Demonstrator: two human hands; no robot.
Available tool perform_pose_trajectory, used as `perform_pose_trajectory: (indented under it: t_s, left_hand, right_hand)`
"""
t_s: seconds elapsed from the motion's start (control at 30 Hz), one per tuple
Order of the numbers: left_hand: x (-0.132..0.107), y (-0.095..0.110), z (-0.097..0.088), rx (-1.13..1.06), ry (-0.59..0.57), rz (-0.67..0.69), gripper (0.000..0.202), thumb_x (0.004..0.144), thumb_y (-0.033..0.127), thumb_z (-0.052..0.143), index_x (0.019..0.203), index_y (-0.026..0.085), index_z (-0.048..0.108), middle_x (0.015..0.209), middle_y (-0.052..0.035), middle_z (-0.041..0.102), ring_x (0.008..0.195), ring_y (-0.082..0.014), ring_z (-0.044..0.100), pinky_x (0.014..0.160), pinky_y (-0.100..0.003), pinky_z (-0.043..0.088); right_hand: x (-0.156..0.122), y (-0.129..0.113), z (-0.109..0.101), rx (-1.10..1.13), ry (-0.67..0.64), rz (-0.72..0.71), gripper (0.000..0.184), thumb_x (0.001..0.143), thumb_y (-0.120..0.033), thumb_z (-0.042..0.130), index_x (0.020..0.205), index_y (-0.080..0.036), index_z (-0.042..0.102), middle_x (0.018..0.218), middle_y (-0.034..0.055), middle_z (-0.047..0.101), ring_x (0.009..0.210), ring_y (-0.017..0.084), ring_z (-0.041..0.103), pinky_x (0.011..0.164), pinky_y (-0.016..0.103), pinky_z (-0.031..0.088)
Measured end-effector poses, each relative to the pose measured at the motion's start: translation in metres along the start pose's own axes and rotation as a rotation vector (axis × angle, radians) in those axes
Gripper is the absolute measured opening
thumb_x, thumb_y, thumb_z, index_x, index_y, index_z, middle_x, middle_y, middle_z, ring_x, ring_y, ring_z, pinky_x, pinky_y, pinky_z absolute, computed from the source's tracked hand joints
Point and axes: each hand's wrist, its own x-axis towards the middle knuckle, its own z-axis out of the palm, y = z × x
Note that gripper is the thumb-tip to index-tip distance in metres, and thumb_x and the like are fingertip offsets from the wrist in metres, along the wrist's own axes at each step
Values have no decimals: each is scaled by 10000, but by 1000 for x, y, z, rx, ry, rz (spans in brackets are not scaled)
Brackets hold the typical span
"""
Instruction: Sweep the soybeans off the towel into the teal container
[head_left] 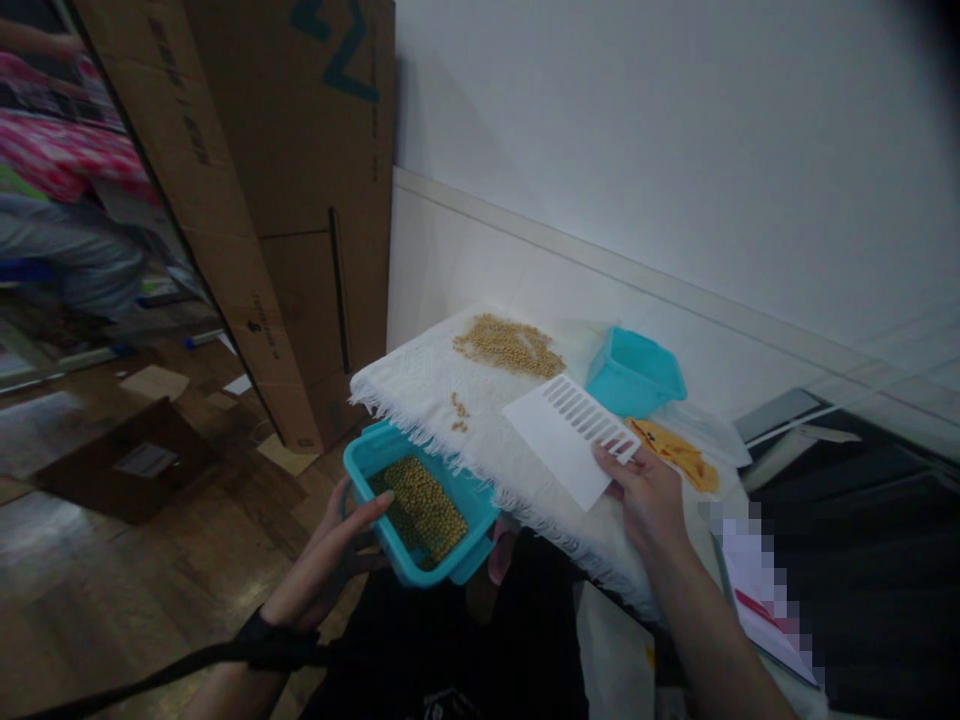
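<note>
My left hand point(341, 535) grips the near left rim of a turquoise plastic bin point(365, 452), thumb over the edge. Small round yellow beans point(427, 505), like soybeans, cover part of its bottom. The bin is tilted below the fringed front edge of the white cloth point(427, 380). In my right hand point(645, 490) is a flat white plastic sheet point(559, 440) with a row of slots, pinched at its right corner, over the cloth. Beyond it lies a spread pile of beans point(510, 345). A few stray beans point(459, 410) lie nearer the front edge.
A second turquoise bin point(637, 370) stands at the back right, with a yellow cloth point(675, 452) in front of it. A tall cardboard box point(292, 200) rises on the left. The white wall point(675, 150) closes off the back. Another person's legs point(67, 245) show at far left.
</note>
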Motion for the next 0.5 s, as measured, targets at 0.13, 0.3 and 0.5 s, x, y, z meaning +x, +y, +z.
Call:
perform_pose_trajectory:
  t_s: [0.13, 0.3, 0.5]
  left_hand:
    - [2, -1, -3, 4, 5, 8, 1106, 780, 475, 946, 1682, 383, 313, 1528, -184, 664, 1049, -353, 824, 797, -458, 673]
    - [4, -3, -6, -15, 10, 4, 1129, 779, 457, 952, 1693, 411, 291, 1488, -188, 686, 1031, -358, 829, 845, -510, 676]
    - [3, -2, -5, -23, -1, -4, 1103, 797, 449, 942, 1685, 390, 291, 1552, -193, 647, 1022, -337, 833, 875, -501, 678]
  right_hand:
    - [-15, 0, 18, 29, -117, 40, 511, 524, -486, 1021, 908, -208, 830, 866, 84, 846, 801, 317, 795, 755, 464, 656]
    - [-17, 0, 31, 17, -182, 49, 553, 521, -527, 1021, 931, -209, 830, 824, 86, 839, 855, 357, 805, 773, 487, 658]
    - [-14, -1, 36, 15, -206, 90, 586, 475, -542, 1037, 903, -201, 828, 833, 97, 842, 832, 353, 804, 716, 463, 658]
